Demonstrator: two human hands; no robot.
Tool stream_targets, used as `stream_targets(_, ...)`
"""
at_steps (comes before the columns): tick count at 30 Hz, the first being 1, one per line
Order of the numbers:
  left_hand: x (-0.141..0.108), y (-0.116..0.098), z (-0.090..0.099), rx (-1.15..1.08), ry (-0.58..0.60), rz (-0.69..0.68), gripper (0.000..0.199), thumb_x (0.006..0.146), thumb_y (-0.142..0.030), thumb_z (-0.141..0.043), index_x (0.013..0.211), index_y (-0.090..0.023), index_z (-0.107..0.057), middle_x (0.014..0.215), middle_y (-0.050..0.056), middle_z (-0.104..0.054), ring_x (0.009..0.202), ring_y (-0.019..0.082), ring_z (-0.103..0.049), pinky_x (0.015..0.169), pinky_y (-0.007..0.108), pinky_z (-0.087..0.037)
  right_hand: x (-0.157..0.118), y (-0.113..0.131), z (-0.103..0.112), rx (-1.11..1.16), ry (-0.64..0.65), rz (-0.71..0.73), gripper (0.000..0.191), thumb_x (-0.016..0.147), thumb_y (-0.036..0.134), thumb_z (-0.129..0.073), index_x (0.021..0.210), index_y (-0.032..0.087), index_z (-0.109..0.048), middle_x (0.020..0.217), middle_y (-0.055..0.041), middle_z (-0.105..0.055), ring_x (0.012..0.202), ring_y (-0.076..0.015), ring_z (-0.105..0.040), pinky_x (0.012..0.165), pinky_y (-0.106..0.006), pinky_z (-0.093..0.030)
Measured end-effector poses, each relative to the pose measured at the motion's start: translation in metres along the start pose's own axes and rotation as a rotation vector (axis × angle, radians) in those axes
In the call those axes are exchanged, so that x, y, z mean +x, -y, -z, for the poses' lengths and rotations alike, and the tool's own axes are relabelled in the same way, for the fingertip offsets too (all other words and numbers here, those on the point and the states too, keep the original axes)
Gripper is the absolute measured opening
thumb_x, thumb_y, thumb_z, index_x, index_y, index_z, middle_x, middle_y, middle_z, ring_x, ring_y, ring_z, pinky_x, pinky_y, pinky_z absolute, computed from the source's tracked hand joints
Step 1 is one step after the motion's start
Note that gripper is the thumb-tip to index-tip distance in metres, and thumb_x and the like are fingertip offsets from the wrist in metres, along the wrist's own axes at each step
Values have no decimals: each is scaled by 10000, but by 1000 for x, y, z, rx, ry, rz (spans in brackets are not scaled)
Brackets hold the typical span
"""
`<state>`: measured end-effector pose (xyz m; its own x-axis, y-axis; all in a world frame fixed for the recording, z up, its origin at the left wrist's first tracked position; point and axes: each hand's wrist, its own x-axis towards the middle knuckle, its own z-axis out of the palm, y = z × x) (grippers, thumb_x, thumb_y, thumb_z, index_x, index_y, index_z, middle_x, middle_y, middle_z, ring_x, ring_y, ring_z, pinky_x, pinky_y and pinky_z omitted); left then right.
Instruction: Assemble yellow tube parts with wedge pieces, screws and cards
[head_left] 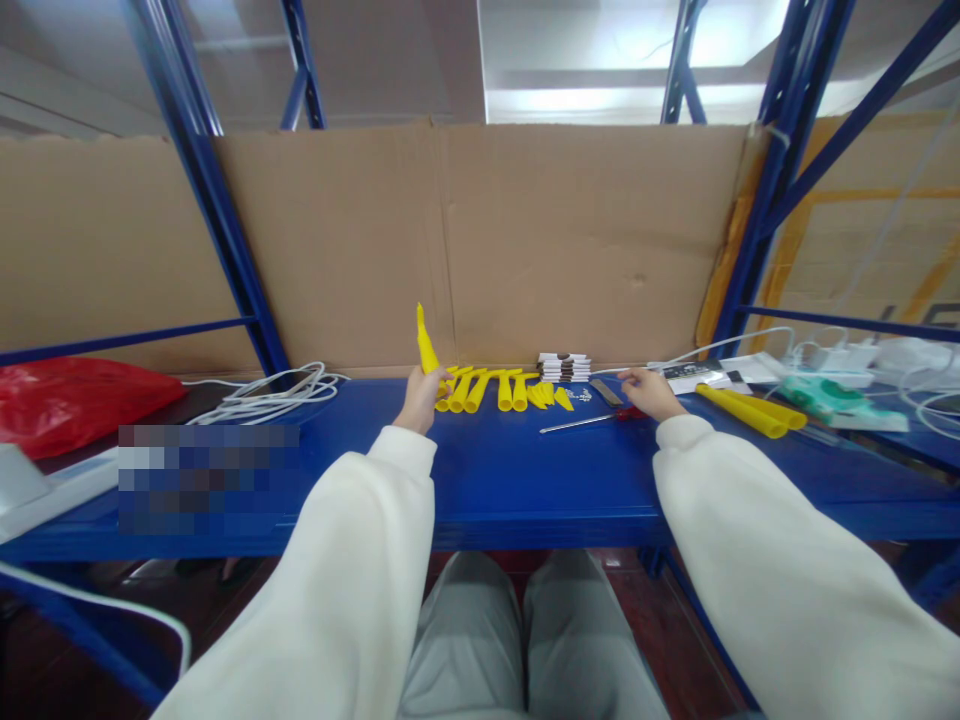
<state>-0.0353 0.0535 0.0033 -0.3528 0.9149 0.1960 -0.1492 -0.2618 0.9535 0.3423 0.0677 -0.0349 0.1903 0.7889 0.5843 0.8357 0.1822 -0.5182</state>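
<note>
My left hand (421,400) is wrapped round a yellow tapered tube (427,350), which points upward with its narrow tip. Just right of that hand, several yellow tubes (474,392) lie in a row on the blue tabletop (517,470), beside small pointed yellow pieces (551,395). My right hand (651,393) has its fingertips pinched together over the table; whatever is between them is too small to make out. Beneath it lies a screwdriver (581,424) with a red handle, partly covered by the hand. A flat greyish strip (606,392) and small whitish parts (579,395) lie nearby.
A stack of small white boxes (564,367) stands by the cardboard wall (585,250). At right are two long yellow tubes (750,410), a green-and-white packet (832,400) and cables. At left are a coiled white cable (281,395) and a red bag (82,400). Blue posts (217,220) rise behind.
</note>
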Motion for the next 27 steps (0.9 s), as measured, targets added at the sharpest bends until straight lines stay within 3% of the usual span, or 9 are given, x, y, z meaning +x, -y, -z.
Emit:
stream_targets(4,-4,0,-2,65,22,-64,148,769,-151,-586,744,-192,-446,558,-67,-499,377,52,-409,406,183,-310,-2,4,2,-19,23,-34,288,722,94,-554,922,165,-748,819,-57,-752,801,-200,-701,849,-316,-541)
stream_targets(8,-8,-1,-4,117,13,-107,190,907,-259,-537,759,-197,-435,537,-61,-508,380,61,-435,398,173,-312,-3,10,4,-38,52,-66,301,746,87,-551,968,140,-747,890,-87,-759,855,-212,-705,876,-329,-535)
stream_targets(13,-9,-1,-5,137,49,-63,174,908,-238,-571,777,-180,-471,547,-43,-542,394,73,-470,416,178,-352,-2,7,2,-20,59,-55,292,737,81,-555,950,146,-744,842,-71,-752,816,-201,-703,854,-320,-539)
stream_targets(18,-13,1,-7,169,175,0,100,876,-198,-597,826,-159,-519,578,-14,-590,382,83,-482,406,192,-374,-2,4,1,-4,31,-13,265,722,79,-562,898,164,-741,769,-44,-736,775,-192,-696,832,-316,-544)
stream_targets(22,-16,3,-7,147,262,-21,46,876,-153,-560,898,-168,-523,587,-34,-586,368,80,-463,402,194,-366,-4,9,3,-27,54,-60,280,741,73,-562,941,144,-744,832,-69,-750,820,-201,-703,849,-317,-538)
stream_targets(27,-11,7,-8,223,244,-66,89,823,-88,-579,844,-171,-554,648,-19,-608,486,99,-536,483,203,-419,-6,15,5,-35,64,-80,290,754,63,-564,965,146,-744,877,-74,-760,861,-207,-711,868,-317,-539)
